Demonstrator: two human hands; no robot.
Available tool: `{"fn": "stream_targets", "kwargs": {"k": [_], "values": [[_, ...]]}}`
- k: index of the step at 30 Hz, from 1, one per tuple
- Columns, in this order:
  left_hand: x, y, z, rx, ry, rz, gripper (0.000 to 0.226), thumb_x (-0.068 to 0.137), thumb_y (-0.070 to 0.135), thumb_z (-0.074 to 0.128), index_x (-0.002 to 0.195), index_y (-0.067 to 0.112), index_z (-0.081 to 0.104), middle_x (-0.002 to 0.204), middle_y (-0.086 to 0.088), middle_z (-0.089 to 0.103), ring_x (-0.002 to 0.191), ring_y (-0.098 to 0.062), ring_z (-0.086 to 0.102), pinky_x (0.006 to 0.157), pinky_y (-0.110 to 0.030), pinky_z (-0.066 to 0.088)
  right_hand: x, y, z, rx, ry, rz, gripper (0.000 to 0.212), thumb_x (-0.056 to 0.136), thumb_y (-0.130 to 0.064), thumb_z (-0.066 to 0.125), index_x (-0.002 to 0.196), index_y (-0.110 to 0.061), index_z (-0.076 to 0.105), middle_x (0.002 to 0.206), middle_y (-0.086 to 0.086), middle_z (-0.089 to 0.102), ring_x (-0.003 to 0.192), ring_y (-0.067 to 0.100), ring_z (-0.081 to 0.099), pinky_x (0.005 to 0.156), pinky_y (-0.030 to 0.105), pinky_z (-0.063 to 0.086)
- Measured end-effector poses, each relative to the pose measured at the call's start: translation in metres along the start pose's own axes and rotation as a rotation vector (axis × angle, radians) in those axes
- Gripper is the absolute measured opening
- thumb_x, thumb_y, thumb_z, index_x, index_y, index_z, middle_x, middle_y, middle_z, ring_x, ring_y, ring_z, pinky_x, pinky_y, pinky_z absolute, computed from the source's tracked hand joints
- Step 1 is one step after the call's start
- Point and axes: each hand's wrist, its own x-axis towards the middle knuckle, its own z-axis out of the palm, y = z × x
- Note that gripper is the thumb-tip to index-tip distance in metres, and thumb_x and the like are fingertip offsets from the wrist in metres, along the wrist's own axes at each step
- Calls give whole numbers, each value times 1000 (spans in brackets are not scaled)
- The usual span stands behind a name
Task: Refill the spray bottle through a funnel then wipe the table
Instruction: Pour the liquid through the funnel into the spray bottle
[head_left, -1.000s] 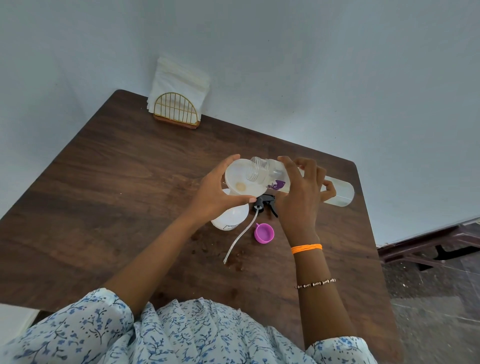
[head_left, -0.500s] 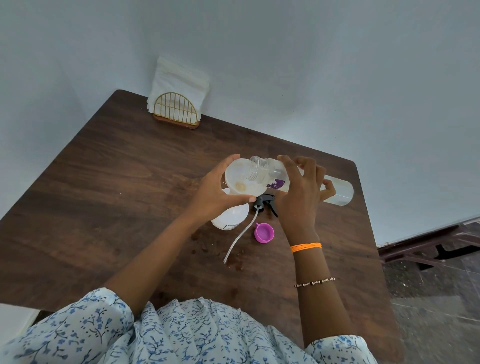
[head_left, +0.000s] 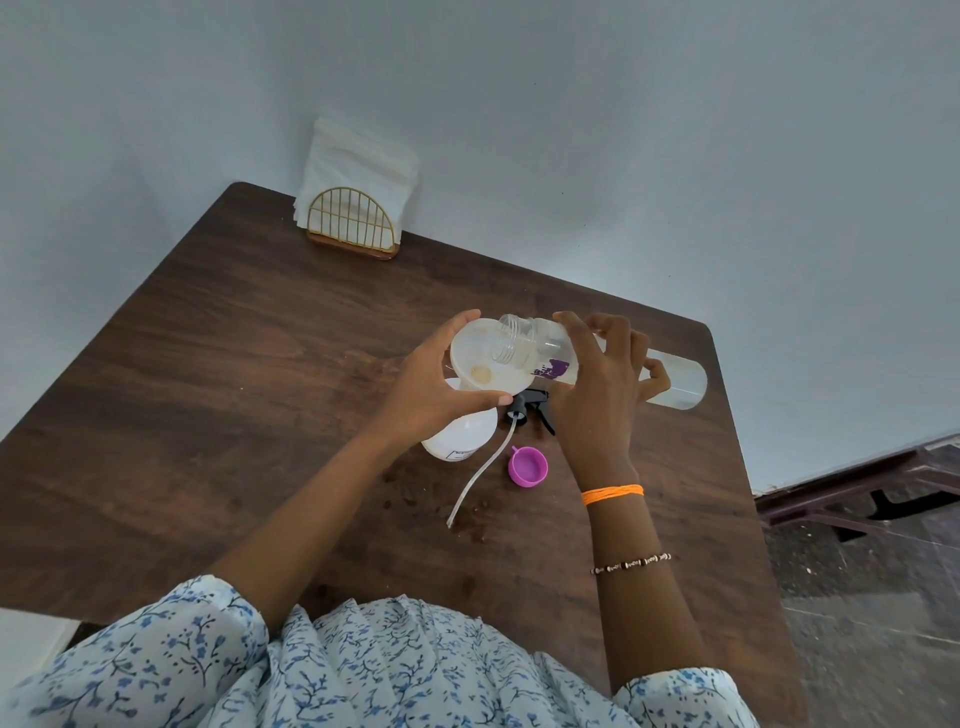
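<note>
Purple cap (head_left: 528, 466): one; bottles: two.

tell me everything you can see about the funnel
The funnel is white, slightly see-through plastic with a wide round bowl and a yellowish patch at its bottom. It sits in the mouth of the spray bottle on the table. The left hand grips its rim, thumb on the near edge. The threaded neck of a clear bottle, tipped nearly flat by the right hand, reaches over the bowl. Its spout is hidden.

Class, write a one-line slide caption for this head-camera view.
Right hand tips clear plastic refill bottle into white funnel held by left hand.
</note>
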Motion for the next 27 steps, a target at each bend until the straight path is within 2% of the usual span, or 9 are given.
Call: {"fn": "stream_targets", "kwargs": {"k": [9,14,18,23,27], "values": [[1,-1,0,19,10,4,89,63,26,85,137,31,35,141,3,43,122,-11,41,102,-39,44,1,0,-1,2,-6,4,73,53,13,68,114,-24,61,116,8,53,113,28,43,92,46,19],[0,-3,-1,-10,-5,0,91,59,32,86,136,33,37,138,5,46,123,-15,44,102,-42,45,1,1,0,-19,-4,-6,74,51,11,68,115,-26,61,115,6,53,111,27,44,89,37,15],[-1,-2,0,-21,-9,-10,94,53,42,81,135,36,37,138,6,46,124,-15,45,102,-42,46,0,1,0,-8,-3,-4,75,51,12,67,115,-25,61,116,6,53,112,27,42,91,41,17],[-1,-2,-1,-30,-12,-2,93,55,37,84,135,34,37,137,6,47,124,-15,45,102,-41,45,1,2,1,-18,6,-12,76,50,12,69,114,-26,60,115,5,52,111,24,41,89,39,16],[-1,-2,-1,-29,-13,1,91,54,38,83,134,36,37,137,6,47,124,-15,45,102,-41,45,1,2,2,-8,5,-10,75,50,11,71,114,-26,60,115,6,53,111,26,42,90,42,19]]}}
